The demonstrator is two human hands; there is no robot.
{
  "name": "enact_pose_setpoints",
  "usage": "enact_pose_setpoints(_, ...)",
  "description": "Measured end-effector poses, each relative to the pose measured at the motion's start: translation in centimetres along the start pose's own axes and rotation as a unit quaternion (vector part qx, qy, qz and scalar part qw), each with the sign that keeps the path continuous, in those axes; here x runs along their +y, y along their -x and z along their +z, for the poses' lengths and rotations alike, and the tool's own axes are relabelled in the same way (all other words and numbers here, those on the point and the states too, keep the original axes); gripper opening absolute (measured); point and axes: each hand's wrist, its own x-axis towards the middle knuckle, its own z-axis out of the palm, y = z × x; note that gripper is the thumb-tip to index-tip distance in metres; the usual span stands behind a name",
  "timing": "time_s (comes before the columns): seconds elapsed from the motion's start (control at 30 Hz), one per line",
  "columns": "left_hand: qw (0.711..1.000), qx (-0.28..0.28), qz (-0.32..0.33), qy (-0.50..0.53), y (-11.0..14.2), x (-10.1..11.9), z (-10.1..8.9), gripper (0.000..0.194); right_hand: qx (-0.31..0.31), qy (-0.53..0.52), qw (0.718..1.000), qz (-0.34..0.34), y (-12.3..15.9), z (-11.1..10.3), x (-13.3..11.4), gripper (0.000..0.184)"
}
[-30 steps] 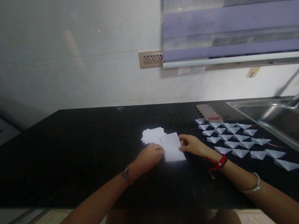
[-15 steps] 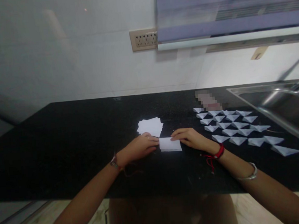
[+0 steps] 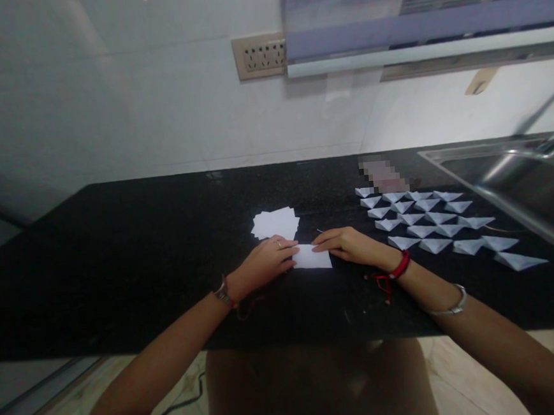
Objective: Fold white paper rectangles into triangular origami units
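A small white sheet of folded paper (image 3: 311,258) lies on the black countertop between my hands. My left hand (image 3: 269,259) grips its left edge, thumb and fingers closed at the side. From the other side, my right hand (image 3: 350,245) holds the upper right part, fingertips over the top edge. Just behind my left hand is a loose stack of white paper (image 3: 276,223), its corners fanned out unevenly. Off to the right of my right hand sit several folded white paper pieces (image 3: 436,229) in rough rows, pointed at one end.
A steel sink (image 3: 528,175) is set into the counter (image 3: 142,263) at the far right. A blurred-out flat object (image 3: 384,175) lies behind the folded pieces. The wall behind carries a socket panel (image 3: 265,56) and a purple blind (image 3: 338,11).
The sheet's lower edges, offset before, now line up more closely. My left hand has shifted slightly along its left edge. The whole view has tilted down a little.
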Motion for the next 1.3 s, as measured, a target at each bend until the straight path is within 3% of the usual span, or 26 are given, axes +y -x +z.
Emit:
enact_pose_setpoints(0.4,1.0,0.004,-0.01,0.002,0.0,1.2,-0.2,0.021,-0.004,0.057,0.998,-0.021,-0.2,0.4,-0.5,0.034)
enact_pose_setpoints(0.63,0.999,-0.015,-0.015,-0.045,0.0,1.7,-0.3,0.024,-0.039,0.182,0.982,-0.012,-1.0,0.4,-2.3,0.031)
enact_pose_setpoints(0.9,0.996,-0.02,0.001,-0.084,0.0,1.8,-0.3,0.019,-0.052,0.267,0.962,0.01,-1.9,0.8,-2.7,0.027)
enact_pose_setpoints(1.1,0.993,-0.031,-0.006,-0.118,0.0,1.8,-0.1,0.02,-0.053,0.275,0.96,0.026,-1.6,0.5,-2.6,0.024)
enact_pose_setpoints(1.3,0.99,-0.04,-0.033,-0.132,0.3,2.1,-0.1,0.021,-0.074,0.246,0.964,0.064,0.8,-1.0,-1.8,0.028)
